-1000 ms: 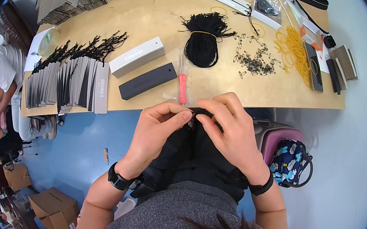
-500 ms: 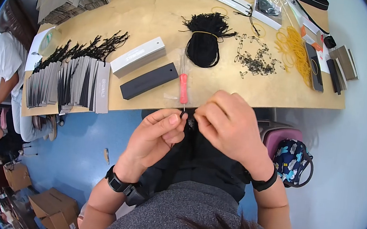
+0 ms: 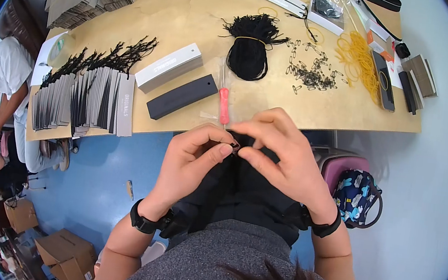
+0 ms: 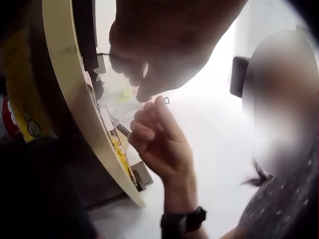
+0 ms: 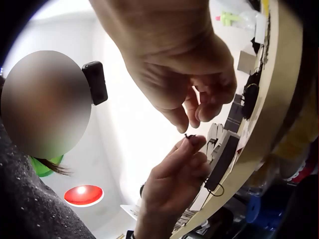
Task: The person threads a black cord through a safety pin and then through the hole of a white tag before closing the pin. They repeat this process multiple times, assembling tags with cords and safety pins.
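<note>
My left hand (image 3: 193, 161) is raised over the lap at the table's front edge. It pinches a small dark clip (image 3: 235, 146) between thumb and index finger. In the right wrist view the clip's dark tip (image 5: 189, 136) sticks up at the left fingertips. My right hand (image 3: 288, 162) hovers beside it, thumb and index finger spread apart with their tips close to the clip. Straight ahead on the table lie a red-handled screwdriver (image 3: 223, 106), a banded bundle of black cords (image 3: 248, 59) and a scattered pile of small dark clips (image 3: 315, 77).
Rows of grey and black tags (image 3: 100, 99) with black cords lie at the left, beside a white box (image 3: 168, 68) and a black box (image 3: 182, 97). Yellow rubber bands (image 3: 359, 61) and a phone (image 3: 383, 84) are at the right. A patterned bag (image 3: 352, 198) stands below the table.
The right fingers drew together near the left fingertips half a second ago, then spread apart again. The left hand turned slightly and keeps its pinch. The table things stay put.
</note>
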Demonstrator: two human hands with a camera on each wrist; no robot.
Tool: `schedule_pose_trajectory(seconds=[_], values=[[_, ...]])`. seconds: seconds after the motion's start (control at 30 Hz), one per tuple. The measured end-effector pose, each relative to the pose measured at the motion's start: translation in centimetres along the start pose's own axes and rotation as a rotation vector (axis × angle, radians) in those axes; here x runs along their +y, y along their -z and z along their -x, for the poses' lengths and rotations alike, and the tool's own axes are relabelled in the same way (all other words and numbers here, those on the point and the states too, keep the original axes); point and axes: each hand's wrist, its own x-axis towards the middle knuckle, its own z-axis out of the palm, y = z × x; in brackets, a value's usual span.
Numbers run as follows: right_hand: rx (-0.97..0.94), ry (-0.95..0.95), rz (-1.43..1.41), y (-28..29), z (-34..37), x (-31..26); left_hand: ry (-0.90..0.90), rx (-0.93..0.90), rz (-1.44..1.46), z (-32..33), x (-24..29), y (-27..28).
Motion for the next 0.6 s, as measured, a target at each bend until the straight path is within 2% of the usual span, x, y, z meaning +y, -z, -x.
schedule_pose_trajectory(seconds=[0.03, 0.1, 0.17, 0.27, 0.33, 0.53, 0.6], values=[[0.001, 0.000, 0.000, 0.1, 0.0, 0.2, 0.000, 0.000, -0.001, 0.0, 0.0, 0.1], [-0.062, 0.162, 0.233, 0.7, 0.0, 0.8, 0.159, -0.044, 0.164, 0.0, 0.2, 0.3], [-0.048, 0.125, 0.254, 0.7, -0.1, 0.5, 0.207, -0.066, 0.181, 0.0, 0.5, 0.5], [0.040, 0.225, 0.286, 0.5, -0.5, 0.5, 0.281, -0.110, 0.202, 0.0, 0.8, 0.7], [-0.024, 0.433, 0.365, 0.6, -0.9, 0.9, 0.302, -0.134, 0.205, 0.0, 0.8, 0.8], [-0.051, 0.417, 0.432, 0.4, -0.4, 0.2, 0.312, -0.132, 0.282, 0.2, 1.0, 0.9], [-0.052, 0.440, 0.444, 0.3, -0.3, 0.5, 0.321, -0.105, 0.186, 0.3, 1.1, 0.6]])
